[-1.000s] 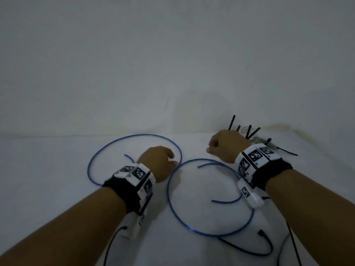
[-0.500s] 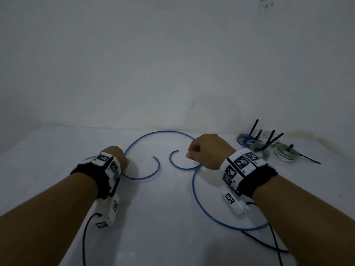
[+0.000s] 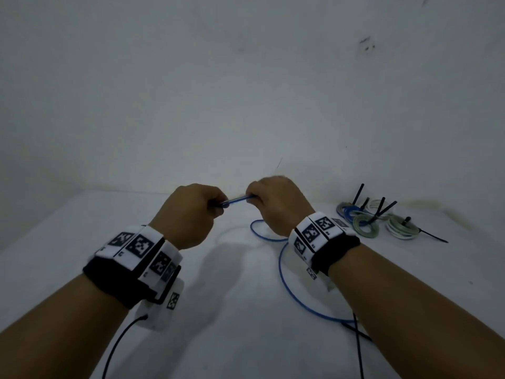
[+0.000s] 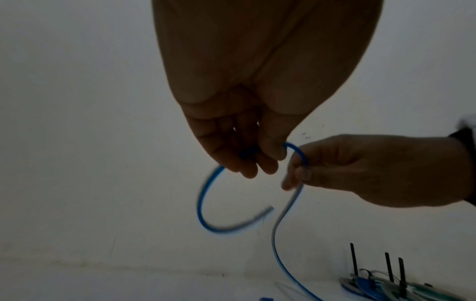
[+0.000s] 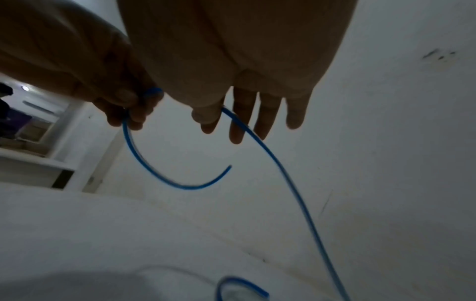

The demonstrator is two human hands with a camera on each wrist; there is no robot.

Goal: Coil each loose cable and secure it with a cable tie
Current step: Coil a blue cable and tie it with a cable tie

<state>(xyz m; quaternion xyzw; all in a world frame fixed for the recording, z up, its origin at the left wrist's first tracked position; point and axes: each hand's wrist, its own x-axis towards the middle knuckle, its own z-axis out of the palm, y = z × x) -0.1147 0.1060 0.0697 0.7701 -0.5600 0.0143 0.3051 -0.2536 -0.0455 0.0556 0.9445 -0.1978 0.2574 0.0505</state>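
Left hand (image 3: 188, 214) and right hand (image 3: 276, 203) are both pinching the blue cable (image 3: 289, 280) above the bench (image 3: 232, 337); its springy tail, trailing toward five o'clock, could be slipping free and uncoiling.

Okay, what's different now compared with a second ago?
Both hands rose off the table and came together; left hand and right hand now pinch the blue cable between them, its free end dangling. The tied coils stayed by the wall.
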